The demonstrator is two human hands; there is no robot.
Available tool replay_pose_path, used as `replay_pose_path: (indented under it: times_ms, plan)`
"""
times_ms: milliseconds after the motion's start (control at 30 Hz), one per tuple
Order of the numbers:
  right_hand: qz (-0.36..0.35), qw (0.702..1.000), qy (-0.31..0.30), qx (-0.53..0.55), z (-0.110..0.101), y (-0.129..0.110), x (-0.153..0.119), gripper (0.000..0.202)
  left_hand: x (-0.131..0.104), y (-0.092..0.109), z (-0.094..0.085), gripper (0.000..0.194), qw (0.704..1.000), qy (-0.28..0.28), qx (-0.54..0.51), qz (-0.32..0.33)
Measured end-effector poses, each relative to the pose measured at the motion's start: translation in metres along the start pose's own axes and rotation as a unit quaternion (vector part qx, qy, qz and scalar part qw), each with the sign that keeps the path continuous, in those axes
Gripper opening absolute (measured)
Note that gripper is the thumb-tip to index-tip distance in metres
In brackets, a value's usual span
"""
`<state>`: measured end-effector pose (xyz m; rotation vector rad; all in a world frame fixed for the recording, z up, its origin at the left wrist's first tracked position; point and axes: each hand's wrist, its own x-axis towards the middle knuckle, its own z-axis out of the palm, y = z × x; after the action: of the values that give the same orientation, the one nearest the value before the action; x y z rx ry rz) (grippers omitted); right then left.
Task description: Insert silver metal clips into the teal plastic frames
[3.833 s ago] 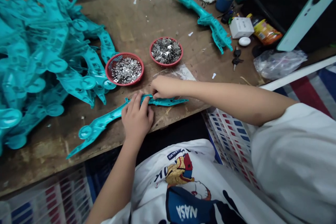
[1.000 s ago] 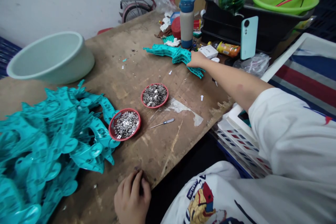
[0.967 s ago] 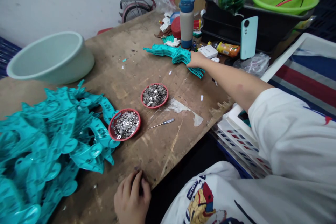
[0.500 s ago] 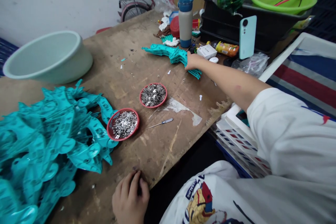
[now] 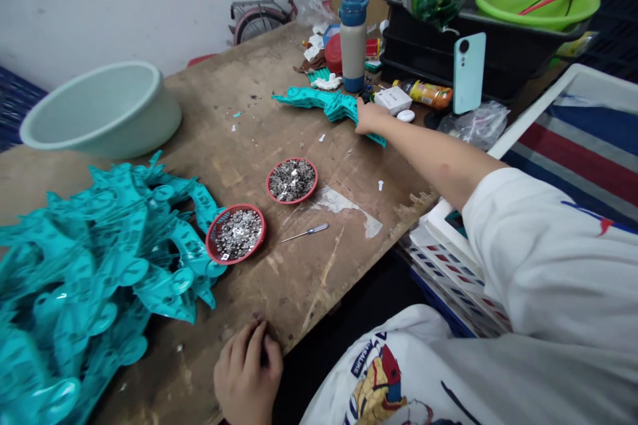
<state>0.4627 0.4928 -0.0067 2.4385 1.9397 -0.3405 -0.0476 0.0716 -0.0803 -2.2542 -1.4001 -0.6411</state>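
At the far side of the table my right hand (image 5: 367,115) is closed round one end of a bundle of teal plastic pieces (image 5: 319,101), long and flat, lying on the wood. Its fingertips are partly hidden. My left hand (image 5: 248,372) rests near the front edge, fingers loosely bent and thumb apart, holding nothing. A large heap of similar teal pieces (image 5: 114,232) covers the table's left side. Between the hands are two red baskets of small metal parts, the nearer basket (image 5: 235,234) and the farther basket (image 5: 292,180). A thin screwdriver (image 5: 305,232) lies beside them.
A pale green basin (image 5: 104,113) stands at the back left. Beyond my right hand are a bottle (image 5: 353,43), a white box (image 5: 393,99) and an upright phone (image 5: 469,73). White plastic crates (image 5: 451,259) stand off the table's right edge.
The view has shifted slightly. My right hand keeps its hold on the teal pieces, whose near end sits a little differently under it. My left hand stays in place.
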Motion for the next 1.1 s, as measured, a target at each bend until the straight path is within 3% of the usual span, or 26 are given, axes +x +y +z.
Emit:
replay_pose_path:
  times_ms: [200,433,600,667,800,867,933,1033,1100]
  plan:
    - [-0.014,1.0,0.005,0.013,-0.008,0.017,-0.003,0.115,0.001,0.002,-0.001,0.02,1.0,0.004,0.001,0.005]
    - [-0.033,0.998,0.047,0.015,-0.018,0.011,-0.016,0.118,0.001,0.001,-0.002,0.021,1.0,-0.007,-0.01,-0.003]
    - [-0.098,0.986,0.133,-0.023,-0.019,0.002,-0.04,0.096,-0.003,0.006,-0.003,0.023,0.999,-0.027,-0.027,-0.032]
    - [-0.113,0.973,0.198,-0.029,-0.022,-0.001,-0.048,0.08,-0.003,0.011,-0.006,0.022,0.997,-0.04,-0.033,-0.054]
    - [-0.161,0.956,0.246,0.003,-0.049,-0.029,-0.061,0.059,-0.002,0.023,-0.011,0.02,0.992,-0.061,-0.034,-0.107]
    - [-0.204,0.941,0.265,0.042,-0.07,-0.059,-0.089,0.048,0.0,0.026,-0.015,0.019,0.989,-0.068,-0.043,-0.127]
    - [-0.28,0.904,0.302,0.119,-0.085,-0.092,-0.139,0.034,0.005,0.021,-0.019,0.02,0.987,-0.07,-0.054,-0.135]
    - [-0.508,0.834,0.159,0.145,-0.086,-0.131,-0.239,0.027,0.032,-0.012,-0.027,0.026,0.985,-0.055,-0.046,-0.157]
    - [-0.579,0.811,0.037,0.079,-0.071,-0.144,-0.299,0.024,0.067,-0.051,-0.029,0.028,0.98,-0.04,-0.017,-0.192]
